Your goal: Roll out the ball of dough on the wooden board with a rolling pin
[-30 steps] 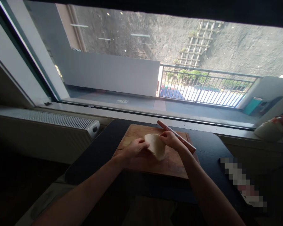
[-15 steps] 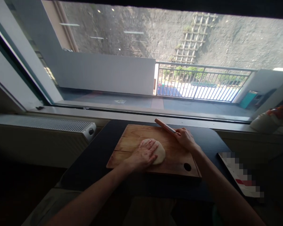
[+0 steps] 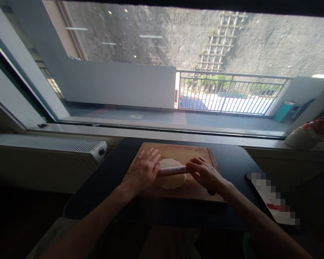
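A round, flat piece of dough [image 3: 172, 182] lies on a wooden cutting board [image 3: 183, 148]. Across the dough runs a rolling pin [image 3: 174, 170] with a printed label on it. My right hand [image 3: 203, 171] is closed around the pin's right handle. At the pin's left end is my left hand [image 3: 145, 165], its fingers stretched out and pointing away from me. That end of the pin meets the thumb side of the left hand; whether the palm presses on it is hidden.
The board rests on a dark table [image 3: 97, 187]. A radiator [image 3: 78, 145] stands left of it under a large window. A white pot [image 3: 302, 136] sits on the sill at right. A partly blurred white and red item [image 3: 271, 201] lies at the table's right side.
My left hand has lifted off the dough and shifted left, its fingers now straight. My right hand has brought the rolling pin from the board's far edge down across the dough.
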Available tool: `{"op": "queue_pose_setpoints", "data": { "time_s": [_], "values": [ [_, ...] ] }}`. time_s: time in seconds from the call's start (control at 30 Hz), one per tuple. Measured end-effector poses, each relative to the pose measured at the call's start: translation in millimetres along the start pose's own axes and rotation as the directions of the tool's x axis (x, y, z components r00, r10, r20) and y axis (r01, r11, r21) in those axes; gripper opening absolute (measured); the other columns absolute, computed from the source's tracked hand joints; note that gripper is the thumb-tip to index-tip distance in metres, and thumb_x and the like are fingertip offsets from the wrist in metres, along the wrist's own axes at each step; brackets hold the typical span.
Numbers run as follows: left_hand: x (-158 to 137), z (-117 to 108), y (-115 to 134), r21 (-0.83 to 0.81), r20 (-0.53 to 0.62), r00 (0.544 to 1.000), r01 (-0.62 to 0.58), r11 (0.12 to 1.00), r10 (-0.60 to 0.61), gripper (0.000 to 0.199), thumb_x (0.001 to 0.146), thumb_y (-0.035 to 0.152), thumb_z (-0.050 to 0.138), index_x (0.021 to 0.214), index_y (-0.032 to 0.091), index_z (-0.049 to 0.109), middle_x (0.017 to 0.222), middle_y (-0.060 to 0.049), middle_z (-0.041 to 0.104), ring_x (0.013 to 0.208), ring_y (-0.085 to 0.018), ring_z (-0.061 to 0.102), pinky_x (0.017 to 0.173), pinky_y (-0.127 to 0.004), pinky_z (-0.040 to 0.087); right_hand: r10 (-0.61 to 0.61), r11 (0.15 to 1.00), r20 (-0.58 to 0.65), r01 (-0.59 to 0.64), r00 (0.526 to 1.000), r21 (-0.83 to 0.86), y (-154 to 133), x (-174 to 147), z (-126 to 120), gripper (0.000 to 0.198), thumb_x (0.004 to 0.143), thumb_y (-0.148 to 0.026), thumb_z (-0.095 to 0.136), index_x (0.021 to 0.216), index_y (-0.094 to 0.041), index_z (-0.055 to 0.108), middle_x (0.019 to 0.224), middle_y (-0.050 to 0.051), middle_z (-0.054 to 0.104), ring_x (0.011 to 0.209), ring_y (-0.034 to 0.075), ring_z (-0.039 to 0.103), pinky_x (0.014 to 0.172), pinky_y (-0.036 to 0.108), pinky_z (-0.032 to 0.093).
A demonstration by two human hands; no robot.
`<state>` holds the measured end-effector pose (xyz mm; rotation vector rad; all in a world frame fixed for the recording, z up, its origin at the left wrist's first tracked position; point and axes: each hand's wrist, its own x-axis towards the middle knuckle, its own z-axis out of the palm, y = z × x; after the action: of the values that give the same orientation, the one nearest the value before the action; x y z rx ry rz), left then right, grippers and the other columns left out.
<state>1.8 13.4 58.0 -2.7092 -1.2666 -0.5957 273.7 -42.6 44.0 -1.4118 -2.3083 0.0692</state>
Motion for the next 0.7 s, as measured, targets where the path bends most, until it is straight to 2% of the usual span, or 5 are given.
{"op": "queue_pose_setpoints", "data": {
  "time_s": [0.07,0.23,0.53,0.6,0.7],
  "values": [
    [-29,16,9,0.026,0.087,0.995,0.046,0.999,-0.048,0.045,0.093,0.033,0.028,0.129,0.017,0.049,0.139,-0.007,0.045,0.133,-0.023,0.033,0.11,-0.045,0.021,-0.003,1.0,0.002,0.003,1.0,0.023,-9,-1,7,0.027,0.086,-0.021,0.051,0.112,-0.026,0.058,0.109,0.004,0.058,0.102,0.019,0.049,0.091,0.033,0.037],
    [-68,40,24,0.107,-0.03,0.997,0.071,0.992,-0.068,0.049,0.091,0.029,0.032,0.138,0.017,0.036,0.144,-0.007,0.035,0.135,-0.025,0.029,0.112,-0.049,0.013,0.136,0.99,-0.022,-0.137,0.99,-0.03,-17,12,25,0.034,0.093,-0.04,0.04,0.121,-0.025,0.052,0.122,0.004,0.054,0.118,0.02,0.041,0.101,0.037,0.027],
    [-42,36,27,0.206,-0.064,0.979,0.203,0.957,-0.194,0.044,0.093,0.027,0.03,0.129,0.009,0.047,0.13,-0.012,0.054,0.122,-0.027,0.047,0.101,-0.051,0.034,0.207,0.97,0.011,-0.204,0.978,-0.135,-9,163,58,0.043,0.093,-0.05,0.033,0.124,-0.025,0.05,0.128,0.005,0.052,0.124,0.02,0.037,0.101,0.038,0.028],
    [-43,35,33,0.217,-0.037,0.984,0.177,0.96,-0.173,0.044,0.092,0.023,0.03,0.132,0.011,0.045,0.132,-0.011,0.051,0.122,-0.026,0.047,0.1,-0.051,0.035,0.203,0.97,0.005,-0.201,0.979,-0.135,-10,169,61,0.044,0.093,-0.049,0.033,0.126,-0.024,0.048,0.134,0.005,0.047,0.128,0.02,0.033,0.103,0.037,0.026],
    [-47,30,38,0.226,-0.003,0.987,0.155,0.962,-0.158,0.045,0.09,0.019,0.031,0.133,0.014,0.044,0.136,-0.01,0.047,0.124,-0.026,0.045,0.101,-0.052,0.033,0.216,0.966,-0.014,-0.216,0.976,-0.141,-10,130,60,0.044,0.096,-0.042,0.027,0.129,-0.021,0.045,0.141,0.006,0.039,0.135,0.021,0.024,0.106,0.039,0.023]
  ]
}}
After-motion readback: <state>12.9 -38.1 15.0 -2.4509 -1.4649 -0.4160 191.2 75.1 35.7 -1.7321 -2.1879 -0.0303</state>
